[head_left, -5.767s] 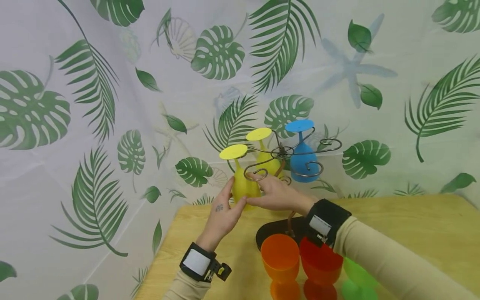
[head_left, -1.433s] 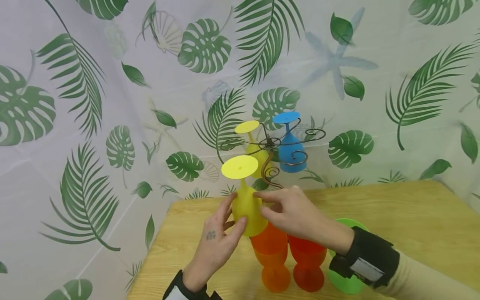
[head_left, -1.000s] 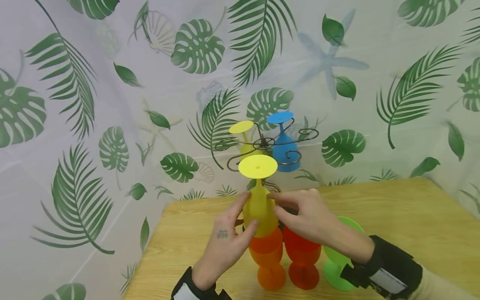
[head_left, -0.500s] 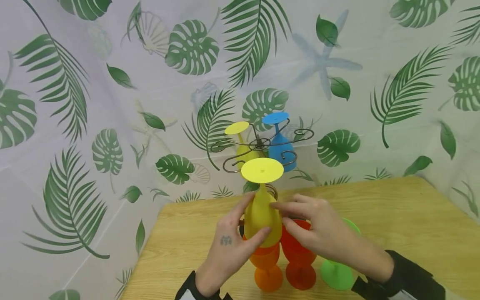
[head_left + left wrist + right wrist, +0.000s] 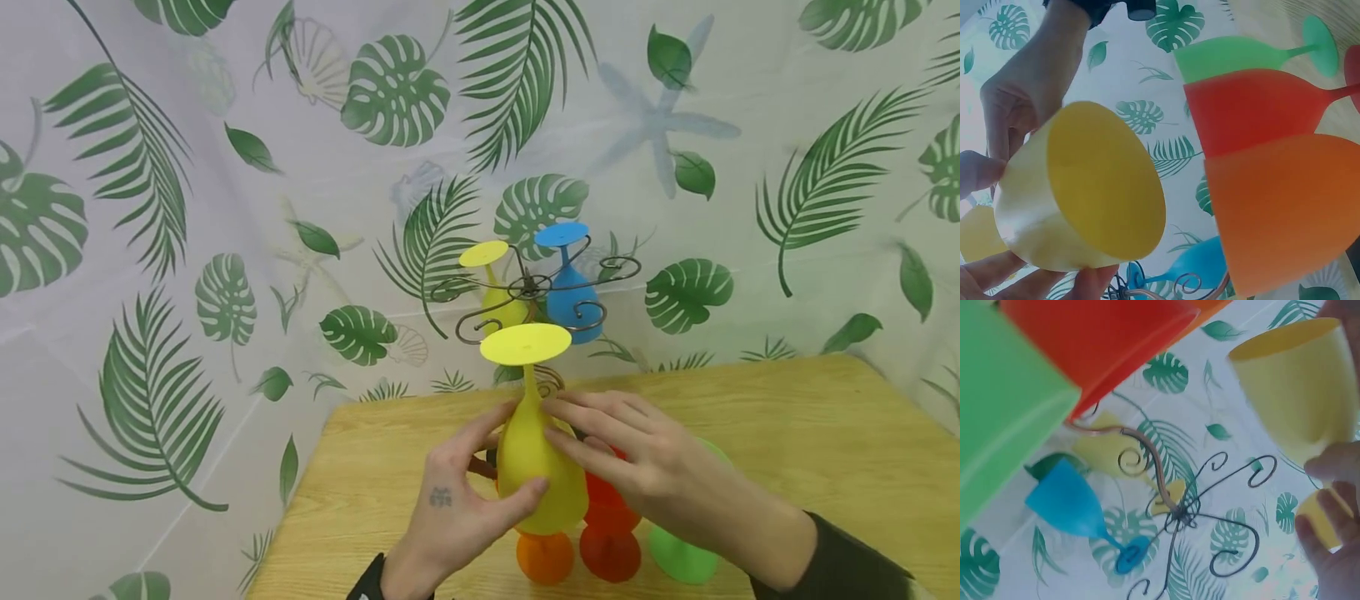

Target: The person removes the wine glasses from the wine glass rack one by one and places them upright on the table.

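Note:
My left hand grips a yellow plastic goblet, thumb on the near side of its bowl. The goblet is upside down, base up and mouth down, in front of a wire rack. Fingers of my right hand lie fairly straight against the goblet's shoulder, below the stem. Its open mouth faces the camera in the left wrist view. On the rack, a second yellow goblet and a blue goblet hang by their bases.
Orange, red and green goblets stand upright in a row on the wooden table, partly hidden by my hands and the held goblet. A leaf-patterned sheet hangs behind and to the left.
Earlier the held goblet was at the rack's left front arm; it has come off, toward me and lower, over the orange goblet. Over the last second it moves slightly closer and down.

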